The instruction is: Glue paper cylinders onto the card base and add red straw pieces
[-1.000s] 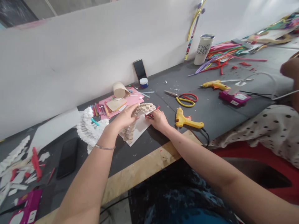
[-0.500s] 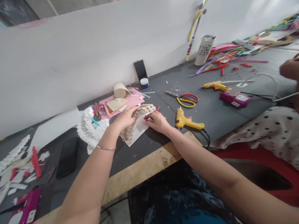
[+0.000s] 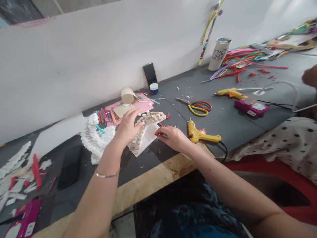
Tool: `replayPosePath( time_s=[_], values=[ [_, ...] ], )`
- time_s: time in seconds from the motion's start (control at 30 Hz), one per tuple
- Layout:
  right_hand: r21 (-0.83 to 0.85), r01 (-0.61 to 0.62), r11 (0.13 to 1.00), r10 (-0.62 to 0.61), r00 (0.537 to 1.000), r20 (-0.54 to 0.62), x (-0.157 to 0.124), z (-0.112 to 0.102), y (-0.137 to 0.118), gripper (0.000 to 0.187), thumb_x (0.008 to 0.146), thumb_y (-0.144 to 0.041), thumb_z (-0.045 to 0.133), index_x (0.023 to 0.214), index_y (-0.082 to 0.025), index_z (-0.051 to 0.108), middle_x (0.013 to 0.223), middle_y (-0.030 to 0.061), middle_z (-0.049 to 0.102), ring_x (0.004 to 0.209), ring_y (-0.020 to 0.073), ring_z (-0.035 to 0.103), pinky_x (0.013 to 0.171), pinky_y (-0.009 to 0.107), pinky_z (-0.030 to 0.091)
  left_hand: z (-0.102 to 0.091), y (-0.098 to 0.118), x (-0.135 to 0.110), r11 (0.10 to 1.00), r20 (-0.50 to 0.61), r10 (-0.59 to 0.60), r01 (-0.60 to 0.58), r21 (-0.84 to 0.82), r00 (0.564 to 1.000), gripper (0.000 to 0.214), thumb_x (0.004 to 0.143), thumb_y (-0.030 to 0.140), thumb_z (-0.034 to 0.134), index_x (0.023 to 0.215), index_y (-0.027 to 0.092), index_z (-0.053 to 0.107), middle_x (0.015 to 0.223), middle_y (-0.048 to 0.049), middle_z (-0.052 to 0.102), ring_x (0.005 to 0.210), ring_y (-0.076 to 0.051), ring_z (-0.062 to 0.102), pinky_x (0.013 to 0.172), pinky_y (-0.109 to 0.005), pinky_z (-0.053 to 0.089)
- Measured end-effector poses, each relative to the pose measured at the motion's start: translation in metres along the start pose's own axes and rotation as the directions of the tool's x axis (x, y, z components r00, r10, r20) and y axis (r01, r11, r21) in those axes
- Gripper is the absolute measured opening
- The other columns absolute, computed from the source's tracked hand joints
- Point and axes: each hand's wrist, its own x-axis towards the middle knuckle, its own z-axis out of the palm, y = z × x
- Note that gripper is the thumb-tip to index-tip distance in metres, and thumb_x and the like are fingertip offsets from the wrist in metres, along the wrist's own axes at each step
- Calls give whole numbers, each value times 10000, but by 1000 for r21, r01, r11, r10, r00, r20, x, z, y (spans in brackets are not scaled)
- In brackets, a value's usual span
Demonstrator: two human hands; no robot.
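Observation:
In front of me a white card piece lies on the dark table, edged with a curved band of beige rolled discs. My left hand is over the band's left side, thumb and fingers apart and holding nothing. At the card's right edge, my right hand has its fingers pinched together. A speck of red shows at those fingertips, too small to name. Just beyond them is a small red piece. White ruffled paper work lies left of my left hand.
A yellow glue gun and scissors lie to the right. Behind are a pink sheet, a paper roll, a jar and a leaning phone. Another phone lies left. Another person's hand shows far right.
My left hand has lifted off the disc band and opened. My right hand has drawn slightly back toward me. The card, tilted up before, now lies flatter.

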Motion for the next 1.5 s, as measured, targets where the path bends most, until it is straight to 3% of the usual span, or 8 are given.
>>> replayPosePath(
  time_s=[0.13, 0.37, 0.53, 0.7, 0.8, 1.0, 1.17, 1.5],
  values=[
    [158, 45, 986, -45, 999, -7, 8, -7, -6, 114, 905, -202, 587, 962, -191, 684, 916, 29, 729, 789, 129, 650, 715, 246, 462, -5, 35, -46, 990, -288, -107, 76, -118, 952, 240, 947, 270, 519, 1106, 230, 693, 1100, -54, 717, 1027, -216, 658, 1007, -382, 492],
    [580, 56, 813, -23, 998, -64, 14, -51, -37, 164, 895, -358, 647, 942, -200, 639, 866, 10, 691, 719, 113, 609, 569, 225, 467, 47, 94, -123, 818, -110, -362, 259, -513, 926, 175, 908, 353, 573, 891, 270, 726, 796, -20, 728, 694, -181, 656, 679, -301, 529],
    [373, 7, 928, -19, 999, 28, -25, -67, -57, 110, 866, -261, 671, 971, -241, 641, 869, -7, 713, 700, 115, 629, 603, 242, 483, 56, 112, -138, 634, -101, -435, 224, -740, 895, 257, 859, 434, 667, 1060, 280, 714, 900, -49, 699, 821, -200, 652, 756, -325, 535],
    [337, -135, 932, 122, 991, 61, -61, -50, -62, 333, 819, -187, 676, 1087, -271, 498, 809, -33, 733, 694, 149, 682, 609, 261, 503, 67, 118, -135, 266, 25, -573, 215, -939, 819, 290, 785, 485, 749, 964, 258, 715, 819, -20, 673, 698, -143, 606, 639, -266, 516],
    [291, -147, 946, 126, 988, 88, -67, -42, -62, 343, 828, -172, 649, 1098, -279, 468, 798, -42, 742, 682, 151, 686, 636, 274, 520, 77, 121, -134, 173, 62, -589, 201, -964, 805, 272, 750, 479, 784, 850, 238, 709, 793, -11, 648, 685, -126, 574, 612, -247, 494],
    [-89, -22, 996, 19, 999, -33, -80, -63, -14, 301, 885, -315, 601, 1184, -283, 584, 1170, 97, 715, 1045, 273, 685, 882, 444, 545, 77, 114, -134, 161, 55, -642, 204, -966, 765, 277, 796, 486, 734, 822, 218, 670, 808, -32, 663, 668, -130, 588, 604, -261, 492],
    [-551, -46, 833, 43, 999, -19, -103, -90, 71, 461, 879, -289, 478, 1329, -223, 557, 1315, 156, 631, 1152, 352, 605, 958, 537, 505, 75, 96, -140, 335, -3, -625, 265, -904, 781, 258, 889, 479, 618, 891, 222, 646, 786, -38, 680, 632, -136, 603, 607, -272, 499],
    [-643, -41, 764, 64, 998, 13, -98, -83, 102, 355, 768, -280, 499, 1089, -188, 619, 986, 155, 673, 925, 341, 641, 861, 501, 546, 93, 83, -146, 617, -96, -516, 292, -731, 851, 100, 914, 297, 586, 894, 252, 673, 954, -61, 701, 841, -180, 662, 729, -299, 521]
  ],
)
